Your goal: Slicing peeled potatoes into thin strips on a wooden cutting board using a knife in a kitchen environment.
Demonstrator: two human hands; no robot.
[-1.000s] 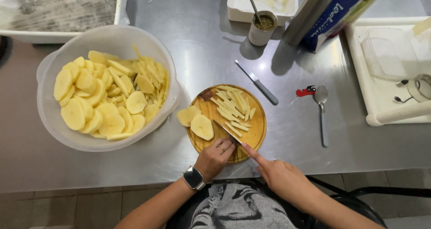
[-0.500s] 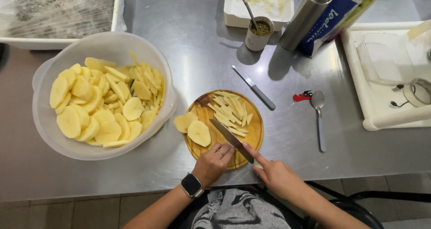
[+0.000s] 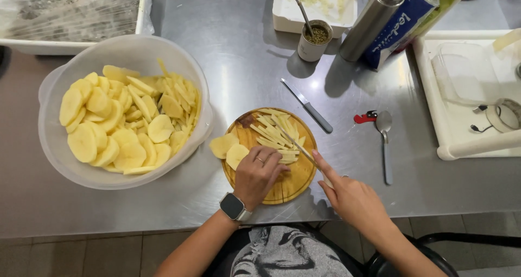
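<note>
Potato strips | left hand clamps hidden slice | right hand grip clamped on knife

A brushed stainless-steel worktable fills most of the view, catching a soft overhead glare. Below its front edge lies a floor of beige tiles, and a dark chair frame shows at lower right.

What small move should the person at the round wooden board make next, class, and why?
Probably bring the knife down through the potato slices under the left hand. The right hand holds the blade angled over the board, cut sticks lie beyond it, and two whole slices wait at the board's left edge.
</note>
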